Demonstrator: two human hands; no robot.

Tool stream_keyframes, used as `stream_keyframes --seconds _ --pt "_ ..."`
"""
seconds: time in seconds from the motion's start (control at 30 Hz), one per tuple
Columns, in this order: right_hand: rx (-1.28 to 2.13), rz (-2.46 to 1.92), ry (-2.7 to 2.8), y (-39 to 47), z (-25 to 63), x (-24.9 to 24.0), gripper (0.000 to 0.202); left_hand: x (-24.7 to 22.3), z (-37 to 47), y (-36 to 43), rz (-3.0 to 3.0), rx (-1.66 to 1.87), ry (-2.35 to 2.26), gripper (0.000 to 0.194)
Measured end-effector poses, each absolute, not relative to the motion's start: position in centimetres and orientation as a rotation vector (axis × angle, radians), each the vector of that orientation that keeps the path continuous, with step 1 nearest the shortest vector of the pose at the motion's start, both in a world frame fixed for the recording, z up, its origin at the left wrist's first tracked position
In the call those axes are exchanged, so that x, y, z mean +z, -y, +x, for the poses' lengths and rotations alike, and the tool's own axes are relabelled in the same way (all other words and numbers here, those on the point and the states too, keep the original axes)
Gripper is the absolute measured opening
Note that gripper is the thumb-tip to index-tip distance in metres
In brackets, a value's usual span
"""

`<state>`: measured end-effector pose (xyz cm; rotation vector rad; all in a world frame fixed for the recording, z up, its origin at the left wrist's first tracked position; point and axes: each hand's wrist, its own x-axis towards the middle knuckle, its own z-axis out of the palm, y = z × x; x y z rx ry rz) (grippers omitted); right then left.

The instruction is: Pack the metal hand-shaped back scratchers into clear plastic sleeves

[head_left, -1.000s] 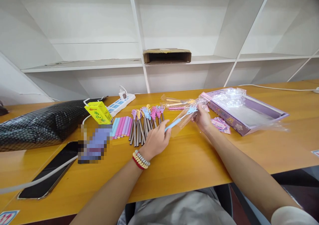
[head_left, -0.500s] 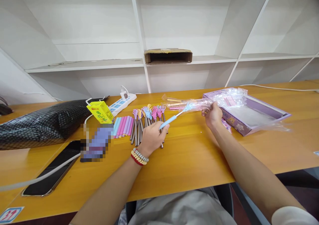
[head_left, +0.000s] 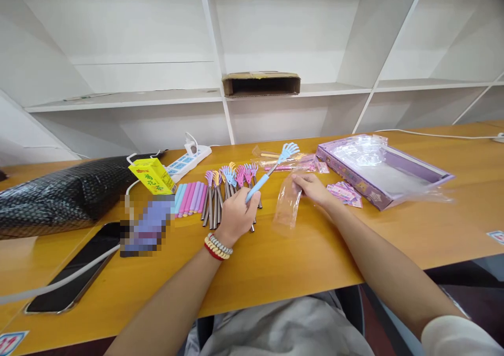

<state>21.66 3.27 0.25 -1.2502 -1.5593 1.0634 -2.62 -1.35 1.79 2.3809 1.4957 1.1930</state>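
My left hand [head_left: 237, 214] is closed round the handle of a blue hand-shaped back scratcher [head_left: 258, 186], its fingered head raised up and to the right. Between the fingertips of my right hand [head_left: 311, 186] is a clear plastic sleeve [head_left: 287, 206] that hangs down over the table. Beside my left hand lie several metal rods with pink, purple, orange and blue hand-shaped heads [head_left: 229, 175]. Left of them is a row of blue, pink and purple handles [head_left: 191, 199]. Small pink cards [head_left: 344, 193] lie right of my right hand.
A purple box [head_left: 380, 197] with clear plastic inside stands at the right. Wrapped scratchers [head_left: 275, 161] lie at the back. Leftward are a yellow carton [head_left: 153, 176], power strip [head_left: 189, 163], black phone [head_left: 79, 272] and black wrapped bag [head_left: 71, 193]. Shelves with a cardboard box [head_left: 262, 84] stand behind.
The blue scratcher's head is now bare and apart from the plastic. My right hand has moved left and lower, with the sleeve now hanging from it. The view has shifted slightly.
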Motion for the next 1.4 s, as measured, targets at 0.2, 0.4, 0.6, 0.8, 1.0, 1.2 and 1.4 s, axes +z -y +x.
stream_keyframes --seconds 0.2,0.4,0.6,0.8,1.0,1.2,1.4 --pt "0.896 -1.360 1.948 -3.4 22.0 -0.4 0.042 1.4 -2.5 1.3 2.442 1.138 -1.455 0.026" --pt "0.859 -1.366 1.981 -3.4 22.0 -0.6 0.036 1.5 -2.4 1.4 2.474 1.082 -1.411 0.026" --pt "0.644 -1.549 2.166 -3.3 22.1 -0.4 0.042 1.4 -2.4 1.5 2.475 1.031 -1.356 0.026" --pt "0.507 -1.959 2.017 -3.2 22.6 0.1 0.060 1.3 -2.3 1.4 2.480 1.013 -1.403 0.026" --pt "0.349 -1.971 1.840 -3.1 23.1 0.8 0.051 1.2 -2.3 1.3 2.497 1.019 -1.477 0.026" --pt "0.378 -1.399 1.719 -2.8 22.5 0.8 0.053 1.3 -2.1 1.4 2.540 0.972 -1.576 0.026" --pt "0.302 -1.236 1.812 -2.5 21.9 0.4 0.040 1.4 -2.2 1.3 2.537 0.971 -1.583 0.023"
